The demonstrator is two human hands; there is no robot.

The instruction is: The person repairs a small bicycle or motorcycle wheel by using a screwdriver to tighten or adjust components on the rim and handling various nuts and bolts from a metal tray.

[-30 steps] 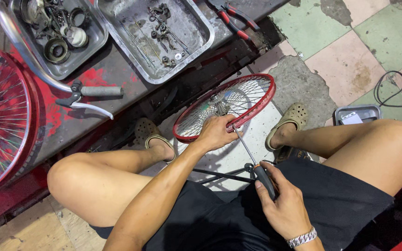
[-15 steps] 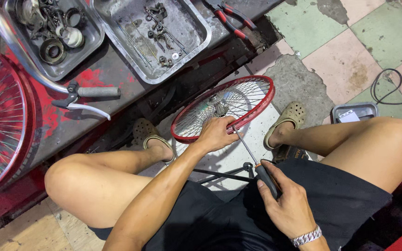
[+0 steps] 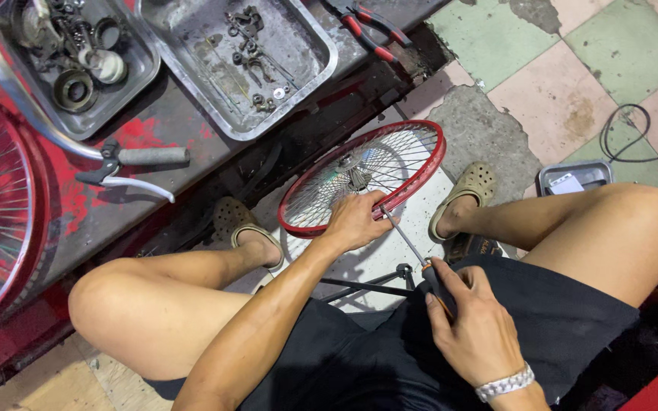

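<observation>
2 hands are engaged: the left hand (image 3: 356, 221) is closed over the near rim of the red spoked wheel (image 3: 362, 175), held upright between the sandalled feet, while the screwdriver (image 3: 420, 262) is gripped in the right hand (image 3: 477, 327). The wheel is judged light, rigid at the rim; thin spokes are best avoided.

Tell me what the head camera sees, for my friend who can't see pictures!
A seated person's left hand holds a small red-rimmed spoked wheel while the right hand works a screwdriver at its rim. Metal trays of small parts sit nearby.
</observation>
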